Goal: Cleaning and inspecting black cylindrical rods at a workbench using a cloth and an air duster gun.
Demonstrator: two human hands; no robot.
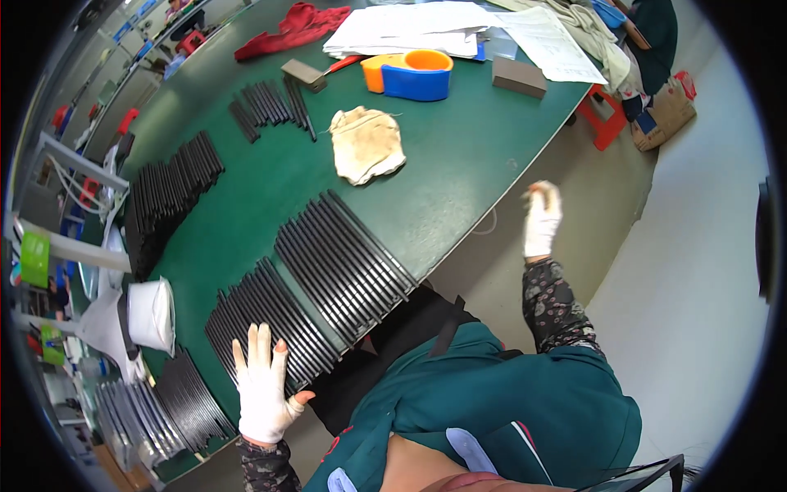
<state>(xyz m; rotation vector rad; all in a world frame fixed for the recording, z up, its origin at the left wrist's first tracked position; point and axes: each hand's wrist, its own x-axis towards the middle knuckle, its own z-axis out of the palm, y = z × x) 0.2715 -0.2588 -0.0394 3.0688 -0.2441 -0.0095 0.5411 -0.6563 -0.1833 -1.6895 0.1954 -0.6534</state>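
My left hand point(262, 385), in a white glove with some fingertips bare, lies with fingers spread on a row of thin black rods point(275, 307) at the table's near edge. Just right of that row lies a second row of black rods point(344, 262), side by side. Out past the table's right edge, my right hand point(542, 217) is raised over the floor, also in a white glove. Its fingers look bent and are blurred, so whether they hold anything is unclear.
On the green table point(443, 164) lie a cream cloth pad point(366, 145), an orange and blue tape dispenser point(416, 78), brown blocks point(519, 77), a red cloth point(295, 31) and papers point(402, 29). More black rods point(172, 180) sit at left, near a white padded bundle point(151, 314). A red stool point(602, 119) stands beyond.
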